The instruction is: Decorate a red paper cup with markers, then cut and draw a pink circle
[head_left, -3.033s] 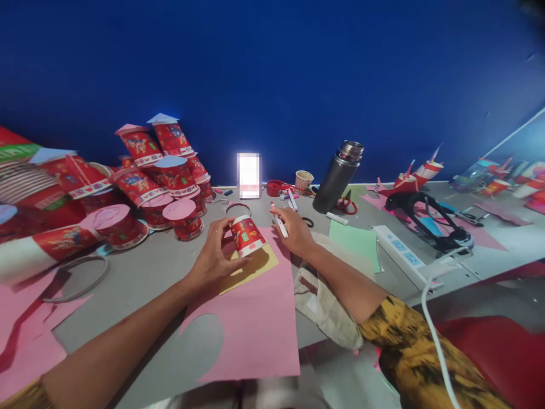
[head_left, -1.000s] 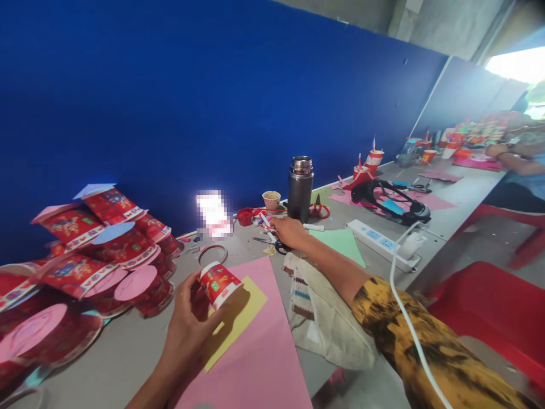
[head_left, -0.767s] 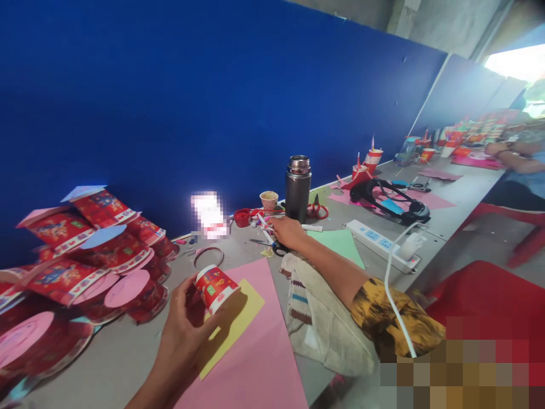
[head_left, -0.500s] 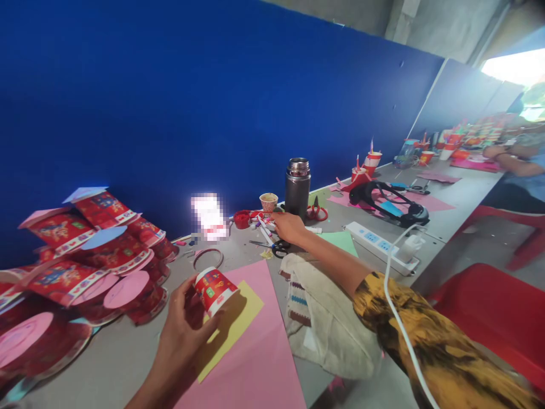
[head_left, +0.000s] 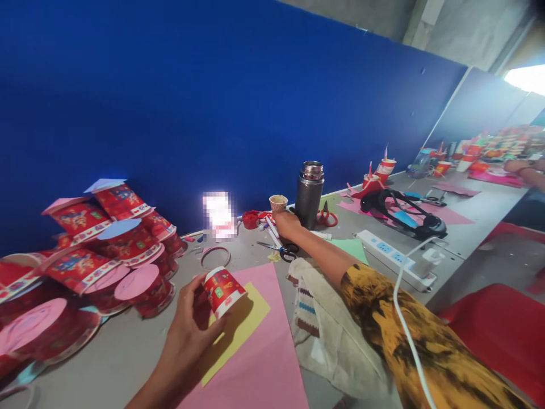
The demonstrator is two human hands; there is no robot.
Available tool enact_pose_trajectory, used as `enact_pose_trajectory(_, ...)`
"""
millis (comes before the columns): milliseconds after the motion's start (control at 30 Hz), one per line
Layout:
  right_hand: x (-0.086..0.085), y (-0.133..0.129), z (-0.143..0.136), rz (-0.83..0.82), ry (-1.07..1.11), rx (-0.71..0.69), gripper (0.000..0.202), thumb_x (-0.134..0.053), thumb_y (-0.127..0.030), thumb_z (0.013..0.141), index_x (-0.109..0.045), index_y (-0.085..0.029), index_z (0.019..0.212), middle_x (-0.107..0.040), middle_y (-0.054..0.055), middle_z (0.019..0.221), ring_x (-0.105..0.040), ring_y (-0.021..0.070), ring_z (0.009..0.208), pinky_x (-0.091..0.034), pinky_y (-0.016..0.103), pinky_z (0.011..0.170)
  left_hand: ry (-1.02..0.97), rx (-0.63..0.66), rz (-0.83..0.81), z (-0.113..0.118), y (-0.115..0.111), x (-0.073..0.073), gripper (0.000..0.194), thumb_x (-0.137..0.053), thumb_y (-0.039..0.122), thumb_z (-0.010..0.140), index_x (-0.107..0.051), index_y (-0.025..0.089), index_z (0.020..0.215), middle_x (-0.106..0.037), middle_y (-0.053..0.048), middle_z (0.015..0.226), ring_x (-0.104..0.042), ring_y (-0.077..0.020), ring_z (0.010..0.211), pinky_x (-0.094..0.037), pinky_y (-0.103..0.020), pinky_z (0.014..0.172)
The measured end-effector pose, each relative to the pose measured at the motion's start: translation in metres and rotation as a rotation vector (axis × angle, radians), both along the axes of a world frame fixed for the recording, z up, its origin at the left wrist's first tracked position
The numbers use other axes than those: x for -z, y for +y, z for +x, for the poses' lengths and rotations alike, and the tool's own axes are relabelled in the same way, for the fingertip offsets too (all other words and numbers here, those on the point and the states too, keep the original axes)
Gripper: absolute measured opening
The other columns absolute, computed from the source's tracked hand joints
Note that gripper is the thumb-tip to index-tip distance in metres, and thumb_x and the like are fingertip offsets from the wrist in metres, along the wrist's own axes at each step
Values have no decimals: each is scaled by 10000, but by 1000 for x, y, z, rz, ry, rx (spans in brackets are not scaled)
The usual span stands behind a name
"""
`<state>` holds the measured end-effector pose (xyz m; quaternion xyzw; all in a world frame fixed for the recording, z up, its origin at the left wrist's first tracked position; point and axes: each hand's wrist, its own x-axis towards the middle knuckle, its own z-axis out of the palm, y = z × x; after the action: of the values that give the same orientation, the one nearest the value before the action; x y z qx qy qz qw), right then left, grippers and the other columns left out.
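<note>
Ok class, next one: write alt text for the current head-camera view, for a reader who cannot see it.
A left hand holds a tilted red paper cup over yellow paper, while the right hand is by a small pale cup, its grip unclear. Decorated red cups are piled at the left, before a blue wall.

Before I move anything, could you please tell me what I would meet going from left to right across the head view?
Pile of red cups → red cup in the left hand → small patterned cup → dark flask → red-handled scissors → black headgear.
</note>
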<state>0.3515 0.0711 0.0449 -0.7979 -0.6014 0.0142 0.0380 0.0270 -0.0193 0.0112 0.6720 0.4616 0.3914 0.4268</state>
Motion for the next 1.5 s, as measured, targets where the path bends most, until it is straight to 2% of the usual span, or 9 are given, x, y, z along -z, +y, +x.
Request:
enact_pose_trajectory(233, -1, -32, -11, 94, -53, -39, 324, -518, -343, 1102, -689, -138, 1285, -737, 212, 1307, -695, 328, 1249, -556, 425, 1006, 6, 39, 47, -3, 3, 6, 823, -835, 480, 698, -475, 233, 1396, -577, -174, 1470, -669, -374, 1324, -550, -561, 1140)
enact_pose_trajectory(400, 6, -50, -24, 57, -10, -69, 373, -687, -460, 984, -712, -181, 1231, -795, 168, 1226, -743, 340, 1170, -562, 374, 921, -6, 33, 87, -2, 4, 9, 806, -846, 475, 685, -509, 232, 1376, -590, -160, 1438, -697, -362, 1279, -588, -523, 1094)
enact_pose_trajectory(633, -3, -57, -24, 99, 127, -17, 328, -645, -201, 939, -686, -172, 1263, -805, 141, 1135, -756, 298, 1067, -525, 331, 834, -2, 36, 126, -3, 6, 14, 820, -824, 461, 698, -490, 241, 1415, -577, -160, 1429, -699, -344, 1248, -606, -529, 1046)
enact_pose_trajectory(733, -15, -70, -26, 146, 207, -117, 378, -570, -213, 971, -666, -232, 1336, -796, 53, 1034, -732, 213, 937, -501, 291, 799, 8, 68, 146, -4, 4, 10, 824, -811, 389, 700, -462, 259, 1434, -558, -134, 1413, -701, -324, 1221, -601, -537, 1051)
enact_pose_trajectory(867, -28, -95, -49, 254, 919, -371, 388, -595, -278, 918, -731, -210, 1275, -714, 6, 842, -600, 137, 675, -447, 247, 606, 7, 74, 182, -4, 1, 5, 798, -777, 309, 703, -460, 267, 1434, -507, -123, 1447, -664, -323, 1261, -568, -558, 1098)
enact_pose_trajectory(1000, -28, -121, -85, 300, 1363, -602, 531, -873, -319, 716, -757, -249, 1229, -682, -4, 901, -603, 134, 773, -507, 250, 664, -45, 118, 197, -5, -1, 6, 770, -753, 236, 719, -459, 274, 1430, -484, -128, 1464, -608, -333, 1333, -553, -564, 1118)
enact_pose_trajectory(1167, -12, -132, -110, 629, 1542, -416, 255, -818, -452, 846, -778, -227, 957, -535, -72, 610, -424, 76, 509, -378, 218, 492, 11, 161, 312, -9, 5, 13, 795, -714, 205, 732, -410, 247, 1465, -436, -142, 1467, -513, -344, 1419, -457, -602, 1211)
enact_pose_trajectory(1333, 0, -130, -104, 506, 1761, -222, 537, -874, -649, 728, -722, -198, 978, -678, -10, 687, -558, 111, 529, -401, 224, 450, 69, 173, 445, -10, 9, 16, 847, -653, 145, 687, -397, 249, 1488, -444, -126, 1454, -486, -344, 1417, -450, -594, 1219)
enact_pose_trajectory(1500, 8, -130, -101, 485, 1855, -222, 455, -962, -458, 671, -591, -228, 797, -462, -115, 533, -387, 61, 449, -368, 193, 444, 95, 197, 502, -10, 7, 15, 880, -660, 118, 685, -387, 261, 1509, -439, -133, 1464, -503, -352, 1395, -493, -581, 1177)
